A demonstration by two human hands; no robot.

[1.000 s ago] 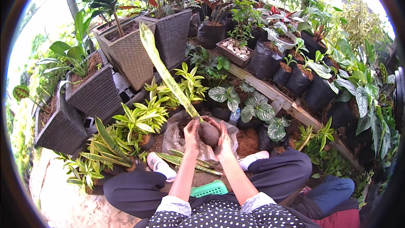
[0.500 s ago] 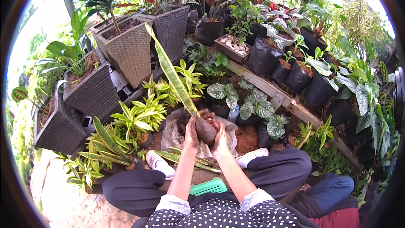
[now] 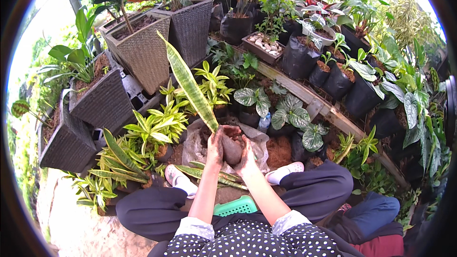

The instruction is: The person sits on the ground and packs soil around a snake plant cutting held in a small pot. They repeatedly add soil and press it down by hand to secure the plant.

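Observation:
Upright between my two hands is a snake plant (image 3: 189, 84), its one long yellow-edged leaf leaning up and to the left. Its base sits in a small, rounded, dirt-coloured bag (image 3: 232, 151). My left hand (image 3: 215, 146) is pressed to the bag's left side near the foot of the leaf, and my right hand (image 3: 248, 153) cups the right side; soil smears both. Below them spreads a crumpled clear plastic sheet (image 3: 192, 139) with dark soil on it. Loose snake plant leaves (image 3: 226, 179) lie under my wrists.
Brown fibrous planting mix (image 3: 279, 154) lies right of the sheet, near a small bottle (image 3: 264, 122). A green perforated plastic item (image 3: 236, 207) lies before my lap. Tall grey planters (image 3: 143, 57) stand left; black bags of plants (image 3: 301, 60) line a wooden beam (image 3: 304, 99) at right.
The bag has tipped more upright between my hands and dropped slightly. The leaf has turned its broader face to view, its tip shifting left. My right fingers have moved slightly.

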